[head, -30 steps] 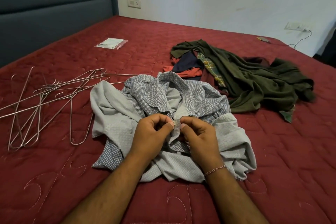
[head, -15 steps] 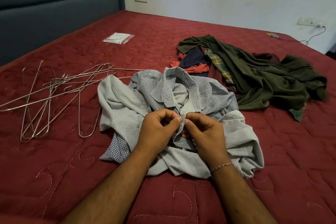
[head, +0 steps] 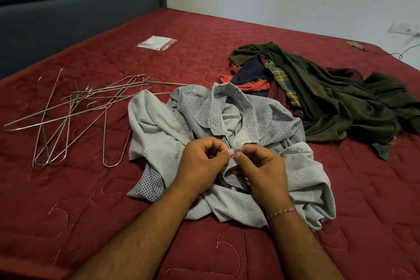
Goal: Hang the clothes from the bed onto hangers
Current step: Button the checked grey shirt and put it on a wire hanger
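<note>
In the head view, the shirt (head: 227, 143) lies crumpled in the middle of the frame on the red bed (head: 91, 211), its collar turned up toward the top. Both hands sit at the centre, just below the collar. The left hand (head: 202, 161) pinches one edge of the shirt's front opening between thumb and fingertip, and the right hand (head: 261, 166) pinches the facing edge, so both are clamped on the cloth, thumbs almost touching. A small pale spot between them may be a button, though it is too small to be sure.

Compared with a second ago, the hands have hardly shifted on the shirt: the same pinch at the same place on the front opening. What has changed is mostly the camera, which has swung so the pile sits differently in the frame. The shirt has not been lifted.

That suggests the person is fiddling with a button near the collar, a preparation step before hanging. The wire hangers (head: 75, 116) lie in a loose heap at the left of the frame, none picked up, one leg running under the shirt's edge. The other clothes (head: 336, 102), a dark green heap with plaid and orange pieces, wait at the right. The task looks barely begun.
</note>
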